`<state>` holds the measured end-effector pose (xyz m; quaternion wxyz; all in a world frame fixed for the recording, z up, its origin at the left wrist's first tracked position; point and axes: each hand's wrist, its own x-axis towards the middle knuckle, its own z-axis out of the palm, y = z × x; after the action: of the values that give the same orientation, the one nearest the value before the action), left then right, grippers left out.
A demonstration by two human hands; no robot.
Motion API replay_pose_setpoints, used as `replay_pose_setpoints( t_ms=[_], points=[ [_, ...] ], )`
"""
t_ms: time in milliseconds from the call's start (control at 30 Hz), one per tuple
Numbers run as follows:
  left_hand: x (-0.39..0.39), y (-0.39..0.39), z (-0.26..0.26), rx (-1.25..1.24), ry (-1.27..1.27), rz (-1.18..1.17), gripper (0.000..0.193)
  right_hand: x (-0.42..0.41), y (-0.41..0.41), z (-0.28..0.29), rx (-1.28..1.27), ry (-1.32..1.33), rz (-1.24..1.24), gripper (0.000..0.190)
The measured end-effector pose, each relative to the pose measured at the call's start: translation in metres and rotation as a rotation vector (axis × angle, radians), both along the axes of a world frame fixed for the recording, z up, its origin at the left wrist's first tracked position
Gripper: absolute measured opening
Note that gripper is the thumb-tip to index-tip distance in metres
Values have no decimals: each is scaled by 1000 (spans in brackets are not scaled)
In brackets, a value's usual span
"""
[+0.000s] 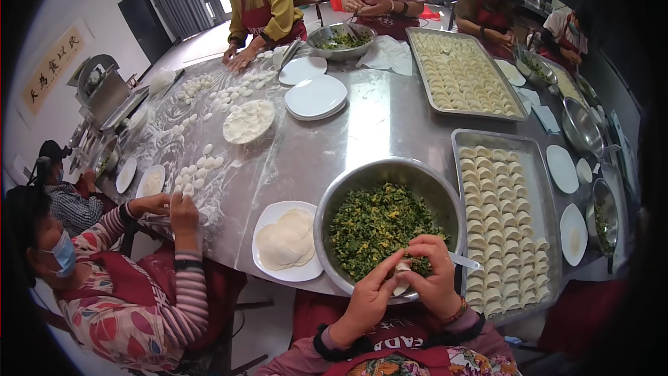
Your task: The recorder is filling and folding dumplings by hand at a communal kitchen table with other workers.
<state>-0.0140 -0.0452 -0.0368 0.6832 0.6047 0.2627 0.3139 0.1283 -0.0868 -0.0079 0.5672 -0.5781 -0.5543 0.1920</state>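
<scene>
Between the fingertips of both hands I hold a dumpling [402,283], pinching its pale wrapper; my fingers partly hide it. My left hand [368,295] grips it from the left, and my right hand [434,274] from the right. Both are over the near rim of a large steel bowl [386,167] of chopped green and yellow filling [383,224]. A pale spoon handle [466,261] sticks out over the bowl's right rim, beside my right hand. Left of the bowl, round dough wrappers [287,240] overlap on a white square plate [265,266].
A metal tray [545,193] of dumplings in rows stands right of the bowl, with another full tray [469,73] behind it. Stacked white plates [316,95], a plate of flour [248,121] and dough pieces [199,171] lie leftward. A co-worker [130,292] sits close on the left; several others surround the table.
</scene>
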Motion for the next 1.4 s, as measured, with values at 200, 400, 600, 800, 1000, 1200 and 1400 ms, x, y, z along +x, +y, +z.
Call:
replay_pose_setpoints(
  t_ms=[200, 400, 600, 800, 1000, 1200, 1400],
  points=[
    [-4, -3, 9, -264, -170, -13, 62, 9, 0, -2, -80, 71, 324, 41],
    [0, -3, 23, -302, -189, 3, 56, 18, 5, -10, 6, 95, 399, 30],
    [0, 3, 15, -394, -173, -63, 41, 11, 0, 3, -21, 188, 274, 21],
    [11, 1, 24, -361, -172, 7, 31, 16, -5, -6, 40, 305, 262, 18],
    [16, 0, 17, -421, -267, 31, 27, 11, -6, 4, -11, 280, 217, 17],
    [20, -2, 16, -445, -382, 29, 33, 16, -9, -13, 88, 170, 173, 17],
    [15, -2, 10, -496, -450, -13, 38, 5, -9, 5, -73, 381, 88, 16]
  ],
)
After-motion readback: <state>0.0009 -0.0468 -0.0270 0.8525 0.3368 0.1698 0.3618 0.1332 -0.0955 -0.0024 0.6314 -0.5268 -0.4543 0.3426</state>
